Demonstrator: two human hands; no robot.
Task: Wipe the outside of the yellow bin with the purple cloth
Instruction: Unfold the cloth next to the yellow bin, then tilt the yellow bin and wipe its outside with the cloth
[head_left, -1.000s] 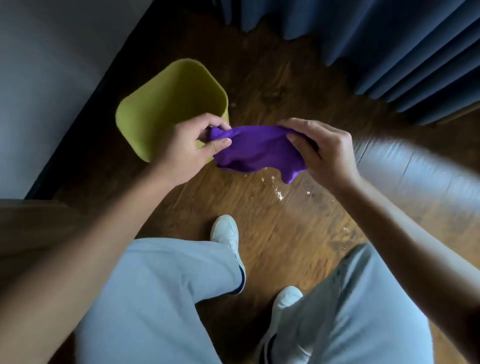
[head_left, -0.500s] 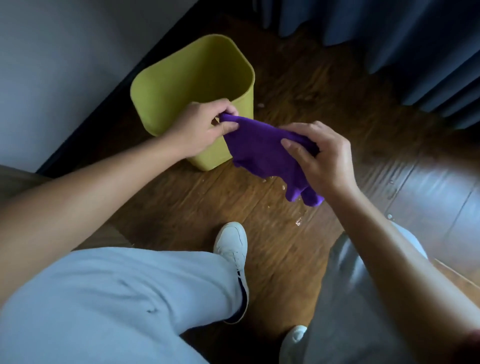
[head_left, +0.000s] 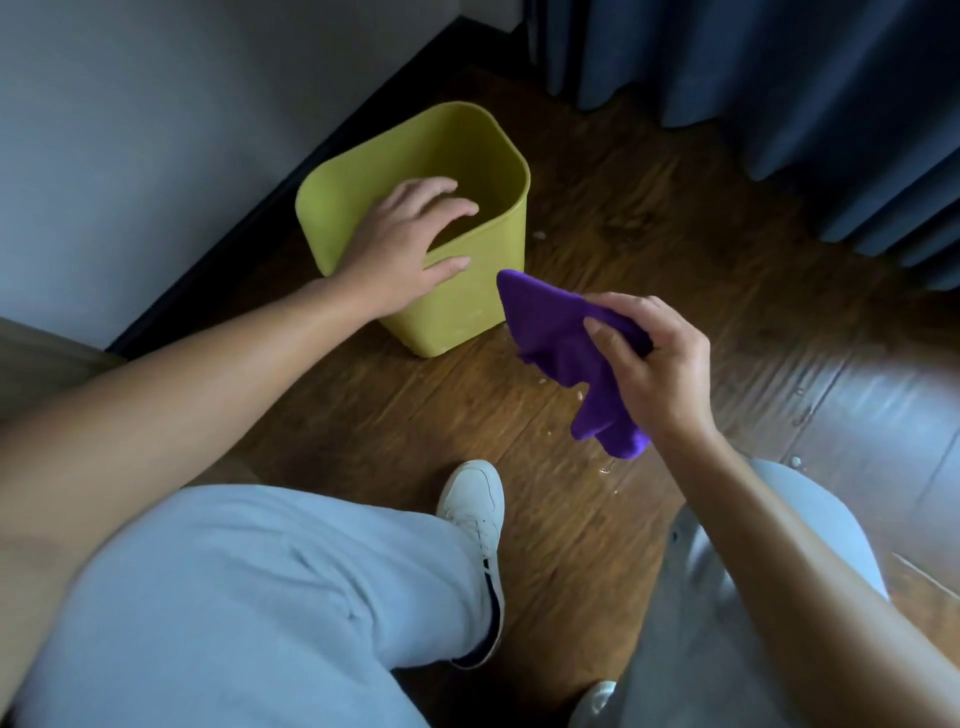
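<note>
Head view. The bin (head_left: 467, 291) is seen upright on the floor (head_left: 649, 218), at about 11 o'clock from frame centre, close to the skirting and wall (head_left: 156, 130); a curtain (head_left: 779, 78) hangs at 1 o'clock.

The left hand (head_left: 410, 244) is laid over the bin's near rim, fingers spread and nearly straight. The fingertips reach over the opening and the thumb (head_left: 449, 266) lies along the outer near wall. No closed grip is seen; whether the rim is pressed or only touched cannot be told.

The cloth (head_left: 550, 332) is held by the right hand (head_left: 654, 364) at about 3 o'clock from the bin. It is pinched between thumb and curled fingers, with one corner raised toward the bin and a tail hanging below the hand. The cloth is just beside the bin's near right corner, but contact is not shown.

Small pale specks or droplets are noted on the floor below the cloth. Pale marks are also visible on the bin's near wall.

Judgement on progress: the cloth is in hand and the bin appears about to be steadied, but no wiped area can be confirmed. The wiping of all outer walls is taken as outstanding.

Legs in light trousers and a white shoe (head_left: 475, 499) are noted at 6 o'clock.
</note>
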